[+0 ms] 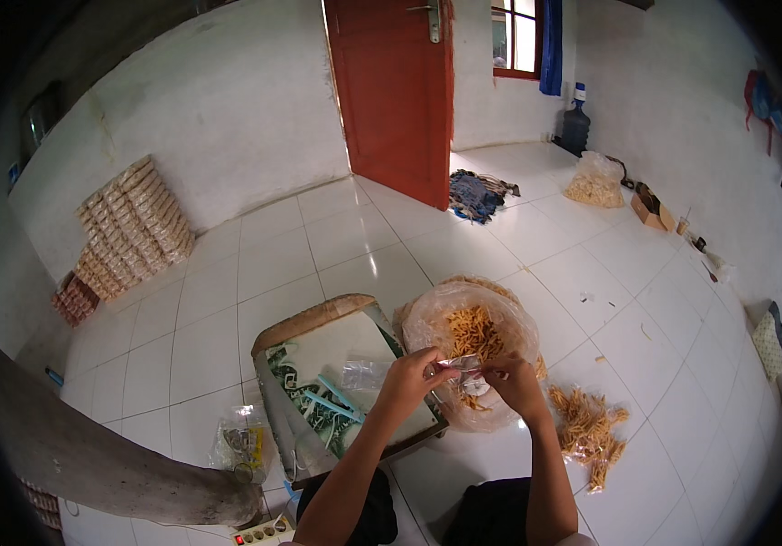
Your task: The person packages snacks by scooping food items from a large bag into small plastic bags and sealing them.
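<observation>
Between my two hands is a small clear plastic bag (460, 367), pinched at its edges. My left hand (419, 374) grips its left side, and my right hand (510, 383) grips the right side. Under them stands a large clear plastic sack (425, 317) with its mouth spread wide, holding many orange-brown snack sticks (476, 333). Left of the sack is a low, worn tray-like table (322, 307). On it lie a light-blue hair-straightener-like tool (336, 404) and some flat clear plastic bags (363, 374).
Filled snack packs (585, 426) lie on the tiles at right. A thick grey post (138, 471) and a power strip (264, 532) are at lower left. Stacked snack packs (138, 218) line the left wall. A red door (391, 95) stands ajar beside a crumpled cloth (476, 194).
</observation>
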A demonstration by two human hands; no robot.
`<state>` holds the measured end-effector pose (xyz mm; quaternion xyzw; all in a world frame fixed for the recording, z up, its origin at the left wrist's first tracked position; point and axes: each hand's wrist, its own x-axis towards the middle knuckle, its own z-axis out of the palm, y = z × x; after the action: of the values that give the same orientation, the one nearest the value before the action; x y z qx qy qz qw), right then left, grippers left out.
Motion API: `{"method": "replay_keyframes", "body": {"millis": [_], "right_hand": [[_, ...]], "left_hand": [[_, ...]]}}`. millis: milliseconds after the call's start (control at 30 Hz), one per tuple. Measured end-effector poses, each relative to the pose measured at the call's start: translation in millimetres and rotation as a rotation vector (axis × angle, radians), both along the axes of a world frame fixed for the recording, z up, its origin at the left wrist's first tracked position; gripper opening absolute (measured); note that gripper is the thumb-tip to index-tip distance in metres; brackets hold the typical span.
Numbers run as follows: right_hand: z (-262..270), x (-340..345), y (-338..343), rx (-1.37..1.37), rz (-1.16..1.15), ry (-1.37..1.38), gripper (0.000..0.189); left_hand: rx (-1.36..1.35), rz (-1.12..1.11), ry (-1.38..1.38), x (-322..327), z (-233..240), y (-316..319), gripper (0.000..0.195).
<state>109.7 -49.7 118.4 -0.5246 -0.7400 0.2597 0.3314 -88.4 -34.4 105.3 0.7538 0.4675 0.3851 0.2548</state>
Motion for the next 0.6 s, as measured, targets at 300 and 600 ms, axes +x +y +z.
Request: {"method": "replay_keyframes", "body": {"millis": [300, 600], "right_hand": [[-16, 4, 7, -0.327, 0.179, 0.628, 0.023], [-7, 6, 4, -0.253, 0.094, 0.459, 0.023]], "left_hand": [[-0.009, -0.057, 0.021, 3, 5, -4, 0.026], [-0.061, -0.069, -0.01, 0, 7, -4, 0.024]]}}
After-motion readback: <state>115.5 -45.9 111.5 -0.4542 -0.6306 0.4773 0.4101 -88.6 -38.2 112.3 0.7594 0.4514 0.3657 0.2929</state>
